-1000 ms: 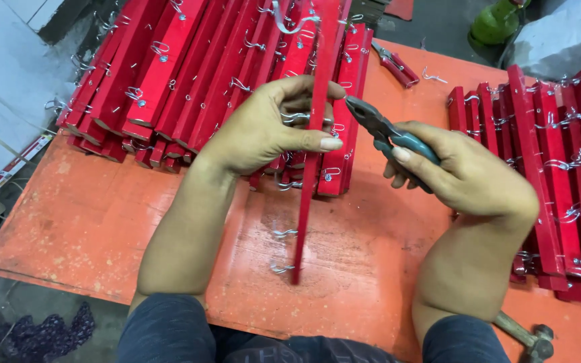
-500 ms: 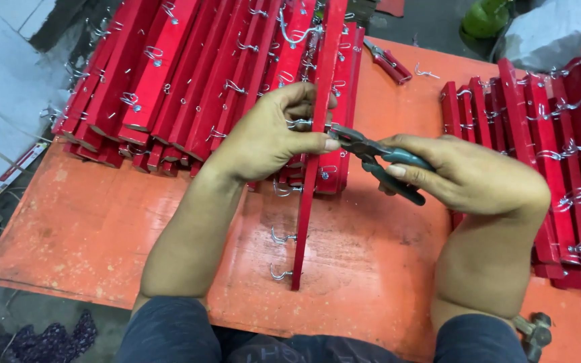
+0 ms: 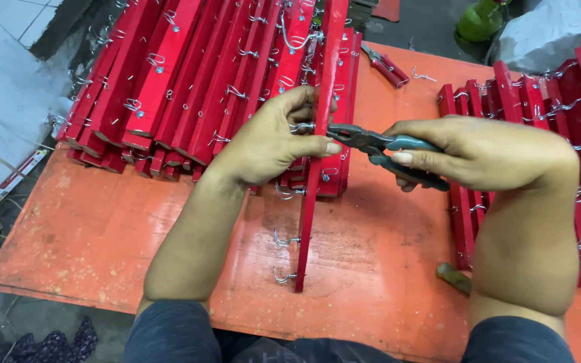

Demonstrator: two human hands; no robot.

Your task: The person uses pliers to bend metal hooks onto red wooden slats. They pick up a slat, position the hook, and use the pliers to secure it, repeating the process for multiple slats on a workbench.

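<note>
My left hand (image 3: 270, 141) grips a long red wooden strip (image 3: 317, 134) held on edge, standing on the orange table (image 3: 102, 228). Small metal hooks (image 3: 285, 240) stick out of the strip's left side. My right hand (image 3: 479, 151) holds grey-handled pliers (image 3: 378, 144). The plier jaws reach to the strip right at my left thumb, at a hook there.
A big pile of red strips with hooks (image 3: 183, 81) lies at the back left, another stack (image 3: 546, 107) on the right. Red-handled pliers (image 3: 386, 65) lie at the table's back. A hammer handle (image 3: 453, 277) pokes out by my right forearm. A green bottle (image 3: 482, 20) stands beyond.
The pliers swung from tilted above the strip down to level, jaws now meeting the strip by my left thumb. My right hand moved slightly left and lower.
</note>
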